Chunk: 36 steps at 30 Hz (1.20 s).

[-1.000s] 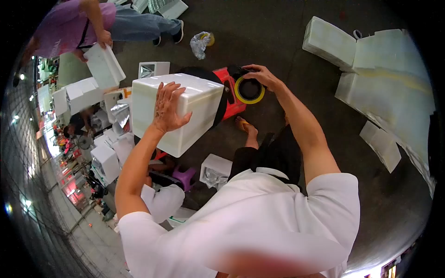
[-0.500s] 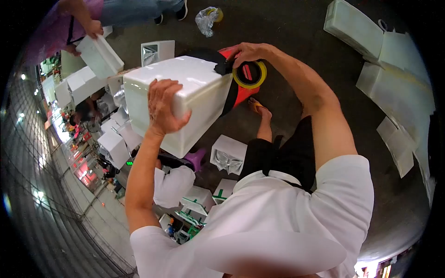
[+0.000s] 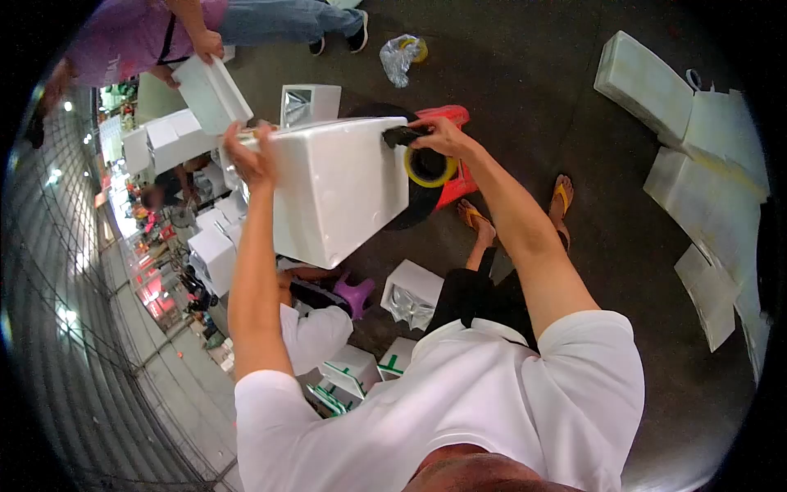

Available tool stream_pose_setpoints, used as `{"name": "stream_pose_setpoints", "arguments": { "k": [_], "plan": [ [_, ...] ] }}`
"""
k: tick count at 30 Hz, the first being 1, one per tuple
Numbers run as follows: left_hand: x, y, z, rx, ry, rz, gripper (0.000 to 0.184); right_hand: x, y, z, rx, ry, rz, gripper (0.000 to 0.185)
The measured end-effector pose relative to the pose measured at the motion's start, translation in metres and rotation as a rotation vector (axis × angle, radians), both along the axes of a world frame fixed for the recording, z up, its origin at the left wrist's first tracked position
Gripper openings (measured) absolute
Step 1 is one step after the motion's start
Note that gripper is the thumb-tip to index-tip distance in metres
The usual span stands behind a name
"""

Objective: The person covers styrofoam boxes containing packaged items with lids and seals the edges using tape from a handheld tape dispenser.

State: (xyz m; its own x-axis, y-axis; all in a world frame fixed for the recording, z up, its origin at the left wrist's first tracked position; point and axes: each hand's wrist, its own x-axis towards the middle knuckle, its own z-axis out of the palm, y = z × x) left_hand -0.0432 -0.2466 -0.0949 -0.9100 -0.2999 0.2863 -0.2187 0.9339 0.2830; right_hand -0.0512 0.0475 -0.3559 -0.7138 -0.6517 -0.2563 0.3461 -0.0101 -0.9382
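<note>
A white foam box (image 3: 340, 189) is in front of me, tilted, over a red stool (image 3: 455, 164) with a dark round thing beneath. My left hand (image 3: 250, 156) is at the box's left upper edge, fingers raised and apart, slightly blurred; its palm side is hidden. At the opposite end, my right hand (image 3: 441, 136) grips the black part of a tape dispenser, which touches the box's right upper corner. The yellow-rimmed tape roll (image 3: 431, 166) hangs just below that hand.
A person in a pink top (image 3: 135, 41) holds a white foam lid (image 3: 211, 94) at the upper left. Someone in white (image 3: 316, 332) is near a purple stool (image 3: 354, 295). Foam boxes (image 3: 412, 291) stand around. Large foam pieces (image 3: 705, 172) lie right. Crumpled foil (image 3: 399, 61) lies above.
The box has turned, showing more of its near side. My left hand has moved up and left to its far edge. The dispenser in my right hand has shifted slightly down beside the box's corner.
</note>
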Motion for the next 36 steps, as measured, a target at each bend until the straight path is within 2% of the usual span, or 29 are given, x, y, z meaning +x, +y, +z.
{"name": "stream_pose_setpoints", "arguments": {
  "k": [1,2,4,5,6,7,8,9,10,11,13,14,16,17,18,19,20,21,23,24,26,29,31,33,34,35,36],
  "plan": [
    [0.008,0.006,0.007,0.022,-0.07,-0.418,0.069,-0.015,-0.016,-0.006,0.07,-0.033,0.037,0.052],
    [0.006,0.012,0.006,0.017,-0.08,-0.425,0.069,-0.028,-0.029,-0.011,0.015,-0.079,0.057,0.054],
    [0.027,0.022,0.007,-0.199,-0.259,-0.36,0.069,-0.023,-0.036,-0.011,-0.059,-0.2,0.116,0.058],
    [0.022,0.022,0.007,-0.119,-0.305,-0.227,0.068,-0.031,-0.025,0.001,-0.074,-0.251,0.133,0.06],
    [0.018,0.018,0.006,-0.088,-0.282,-0.156,0.069,-0.019,-0.008,0.025,-0.046,-0.137,0.176,0.061],
    [0.017,0.014,0.005,-0.056,-0.265,-0.09,0.069,-0.002,-0.008,-0.003,0.001,-0.002,0.246,0.06],
    [0.018,0.003,-0.002,-0.049,-0.263,-0.088,0.069,0.02,0.013,0.001,-0.018,-0.044,0.301,0.061],
    [0.023,-0.016,-0.012,-0.066,-0.223,0.066,0.07,0.037,0.036,0.014,0.006,0.055,0.397,0.06],
    [0.025,-0.029,-0.017,-0.083,-0.176,0.221,0.071,0.061,0.044,0.002,0.154,0.191,0.415,0.058],
    [0.025,-0.029,-0.009,0.008,-0.251,0.383,0.075,0.072,0.053,0.02,0.218,0.03,0.407,0.056],
    [0.034,-0.045,-0.012,-0.009,-0.231,0.623,0.075,0.072,0.046,0.009,0.057,-0.018,0.225,0.057],
    [0.042,-0.059,-0.02,-0.012,-0.23,0.621,0.075,0.063,0.034,0.007,0.017,-0.032,0.174,0.058],
    [0.045,-0.08,-0.031,-0.237,-0.152,0.82,0.074,0.036,0.006,0.001,0.014,-0.047,0.208,0.059],
    [0.042,-0.055,-0.017,-0.234,-0.053,0.499,0.074,0.025,-0.012,-0.012,0.059,-0.014,0.231,0.057],
    [0.036,-0.008,0.006,-0.224,0.041,0.173,0.075,0.008,-0.011,0.001,0.091,-0.066,0.272,0.056],
    [0.026,0.067,0.036,-0.146,-0.208,-0.015,0.078,0.001,-0.02,-0.012,0.104,0.167,0.192,0.056],
    [0.025,0.135,0.048,-0.064,-0.461,-0.187,0.082,-0.01,-0.026,-0.02,0.076,0.055,0.234,0.058],
    [0.048,0.149,0.01,-0.317,-0.6,-0.312,0.093,-0.02,-0.03,-0.024,0.046,-0.054,0.284,0.059],
    [0.083,0.192,-0.035,-0.707,-1.117,-0.555,0.106,-0.034,-0.033,-0.017,0.083,0.136,0.308,0.06],
    [0.089,0.197,-0.048,-0.72,-1.114,-0.555,0.106,-0.035,-0.034,-0.014,0.098,0.096,0.319,0.063],
    [0.087,0.204,-0.069,-1.139,-1.322,-0.503,0.107,-0.037,-0.036,-0.018,0.065,0.127,0.29,0.063],
    [0.075,0.211,-0.079,-1.19,-1.424,-0.458,0.102,-0.015,0.0,-0.018,0.041,0.06,0.28,0.062],
    [0.067,0.208,-0.082,-1.156,-1.389,-0.488,0.096,0.003,0.032,-0.027,-0.024,0.09,0.293,0.06],
    [0.06,0.205,-0.082,-1.036,-1.422,-0.461,0.089,0.042,0.079,-0.002,-0.063,-0.021,0.331,0.057],
    [0.046,0.205,-0.076,-0.908,-1.421,-0.518,0.081,0.067,0.086,-0.014,-0.055,0.008,0.339,0.057],
    [0.034,0.202,-0.078,-0.909,-1.412,-0.516,0.081,0.091,0.084,-0.027,-0.049,0.035,0.347,0.057],
    [0.021,0.197,-0.082,-0.796,-1.453,-0.421,0.081,0.1,0.08,-0.019,-0.004,-0.016,0.258,0.054]
  ]
}}
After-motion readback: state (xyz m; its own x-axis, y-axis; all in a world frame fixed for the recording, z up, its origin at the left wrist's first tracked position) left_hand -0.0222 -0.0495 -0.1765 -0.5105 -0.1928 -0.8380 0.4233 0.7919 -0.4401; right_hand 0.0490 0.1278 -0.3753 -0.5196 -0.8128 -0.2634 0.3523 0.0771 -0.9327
